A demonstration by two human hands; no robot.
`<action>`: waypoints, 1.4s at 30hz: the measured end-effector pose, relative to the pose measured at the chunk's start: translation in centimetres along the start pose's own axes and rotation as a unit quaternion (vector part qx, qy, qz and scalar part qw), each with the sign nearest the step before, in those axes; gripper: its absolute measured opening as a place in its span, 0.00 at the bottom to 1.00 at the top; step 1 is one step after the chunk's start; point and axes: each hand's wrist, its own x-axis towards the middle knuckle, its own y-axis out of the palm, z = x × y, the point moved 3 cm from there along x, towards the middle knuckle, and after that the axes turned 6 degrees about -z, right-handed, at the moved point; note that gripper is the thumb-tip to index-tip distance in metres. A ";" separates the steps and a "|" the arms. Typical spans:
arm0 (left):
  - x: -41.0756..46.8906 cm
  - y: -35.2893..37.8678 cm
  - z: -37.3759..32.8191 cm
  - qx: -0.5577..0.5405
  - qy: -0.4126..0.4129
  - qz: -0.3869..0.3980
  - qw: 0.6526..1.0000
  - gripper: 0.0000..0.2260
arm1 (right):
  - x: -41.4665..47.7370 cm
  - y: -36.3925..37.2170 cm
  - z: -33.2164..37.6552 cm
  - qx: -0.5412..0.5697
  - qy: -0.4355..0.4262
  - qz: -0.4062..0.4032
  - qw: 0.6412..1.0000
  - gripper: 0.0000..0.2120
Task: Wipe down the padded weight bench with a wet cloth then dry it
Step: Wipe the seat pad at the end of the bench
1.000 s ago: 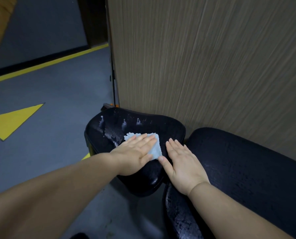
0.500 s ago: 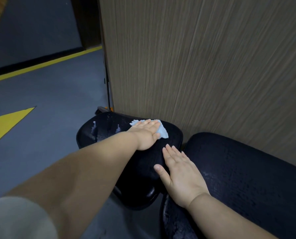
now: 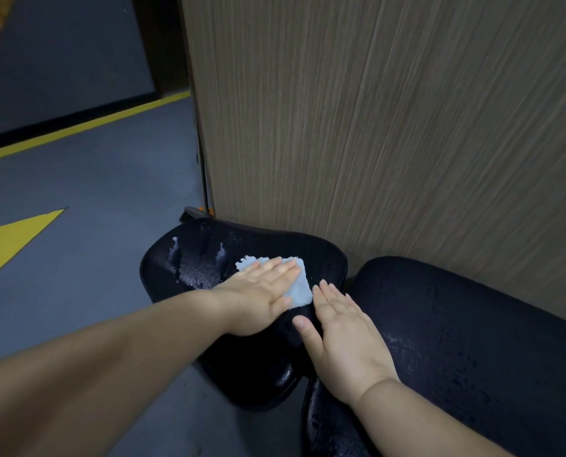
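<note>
The black padded bench has two cushions: a smaller seat pad (image 3: 321,255) and a longer back pad (image 3: 472,324) to its right. Wet streaks and droplets shine on the seat pad's left part. A pale blue cloth (image 3: 299,291) lies on the middle of the seat pad. My left hand (image 3: 258,295) presses flat on the cloth with straight fingers, covering most of it. My right hand (image 3: 344,338) rests flat, fingers straight, on the seat pad's right edge, just right of the cloth.
A wood-grain wall panel (image 3: 390,127) rises directly behind the bench. Grey floor (image 3: 93,192) with a yellow triangle (image 3: 8,239) and a yellow line (image 3: 77,130) spreads to the left. An orange-tipped fitting (image 3: 202,211) shows behind the seat pad.
My left hand slid the cloth to the pad's far edge by the wall, then pulled it back toward the middle. My right hand stayed planted on the pad's right edge.
</note>
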 end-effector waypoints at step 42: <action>-3.0 1.5 0.8 -0.001 0.009 -0.032 0.999 0.26 | -0.1 0.0 0.2 0.047 -0.002 -0.076 0.996 0.55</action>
